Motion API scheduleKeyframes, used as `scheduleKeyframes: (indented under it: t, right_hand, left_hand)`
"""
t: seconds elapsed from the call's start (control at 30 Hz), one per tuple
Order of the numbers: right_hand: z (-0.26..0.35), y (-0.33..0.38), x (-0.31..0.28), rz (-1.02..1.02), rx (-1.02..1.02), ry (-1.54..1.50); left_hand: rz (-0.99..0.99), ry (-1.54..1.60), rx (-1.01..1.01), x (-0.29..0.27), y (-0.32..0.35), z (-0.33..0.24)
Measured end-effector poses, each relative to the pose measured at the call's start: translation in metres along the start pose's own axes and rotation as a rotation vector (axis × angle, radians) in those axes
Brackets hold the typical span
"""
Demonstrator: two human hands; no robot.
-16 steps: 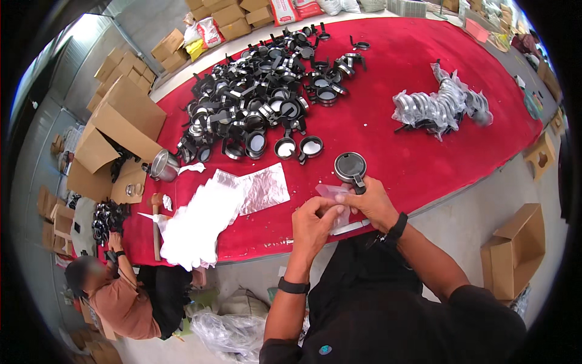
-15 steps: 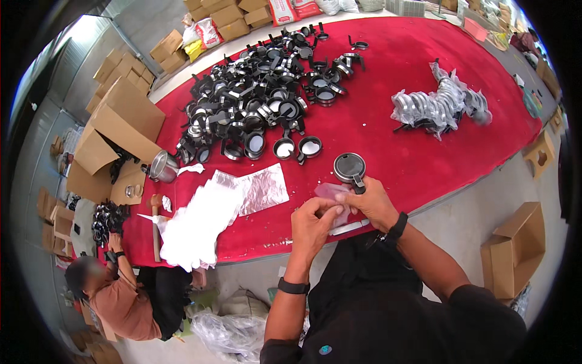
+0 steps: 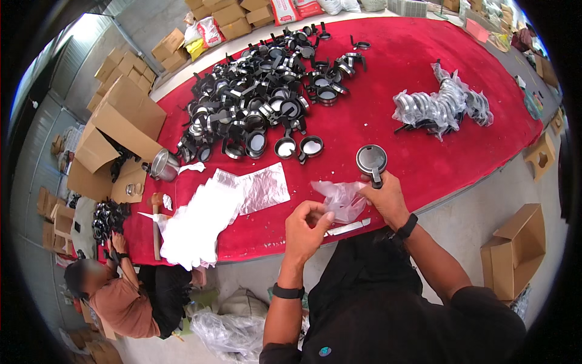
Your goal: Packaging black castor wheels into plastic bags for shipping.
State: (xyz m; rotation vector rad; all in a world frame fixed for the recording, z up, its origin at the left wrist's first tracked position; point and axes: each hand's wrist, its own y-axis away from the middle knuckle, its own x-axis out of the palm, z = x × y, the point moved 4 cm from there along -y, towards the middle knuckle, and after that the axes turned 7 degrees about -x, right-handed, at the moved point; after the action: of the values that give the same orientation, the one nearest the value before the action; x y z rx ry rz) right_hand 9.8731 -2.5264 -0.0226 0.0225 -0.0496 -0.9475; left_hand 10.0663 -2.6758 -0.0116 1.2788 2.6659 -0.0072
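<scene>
My right hand (image 3: 387, 199) grips the black handle of a round metal lid (image 3: 371, 158), its disc pointing away from me over the red-covered table. A thin, clear plastic bag (image 3: 343, 200) stretches between my hands, one side caught by the fingers of my right hand. On the bag's other side, my left hand (image 3: 306, 229) is closed in a pinch on its edge. Under the bag, near the table's front edge, lies a narrow white strip (image 3: 348, 227). To the left, flat white plastic bags (image 3: 203, 224) form a loose stack.
Many black-handled lids (image 3: 254, 100) are heaped at the far left. Lids in clear wrapping (image 3: 441, 104) lie at the right. A metal pot (image 3: 164, 165), a wooden-handled mallet (image 3: 156, 233) and an open carton (image 3: 124, 121) stand or lie left. A co-worker (image 3: 124, 297) sits front left.
The lid and my right hand have moved right and a little away from me. The bag, bunched between my fingers before, is now spread out between my hands.
</scene>
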Motion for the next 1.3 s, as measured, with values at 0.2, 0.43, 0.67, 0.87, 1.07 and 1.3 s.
scheduleKeyframes:
  t: [0.2, 0.43, 0.67, 0.87, 1.07, 1.3]
  right_hand:
    - [0.025, 0.016, 0.015, -0.001, -0.286, 0.401]
    - [0.019, 0.001, -0.019, 0.223, -0.292, 0.594]
    - [0.056, 0.023, -0.043, 0.862, -0.157, 0.08]
    - [0.043, 0.015, -0.046, 0.823, -0.185, 0.322]
    - [0.028, 0.01, -0.029, 0.86, -0.29, 0.304]
    - [0.0, 0.033, -0.011, 0.669, -0.134, 0.153]
  left_hand:
    - [-0.18, -0.297, 0.018, 0.02, -0.006, -0.034]
    - [-0.275, -0.16, 0.073, 0.008, -0.01, -0.026]
    - [-0.265, -0.272, 0.021, 0.017, -0.011, -0.023]
    - [-0.047, -0.306, 0.301, 0.031, -0.002, -0.049]
    - [0.143, -0.361, 0.349, 0.028, 0.001, -0.057]
    - [0.084, -0.452, 0.391, 0.034, -0.001, -0.059]
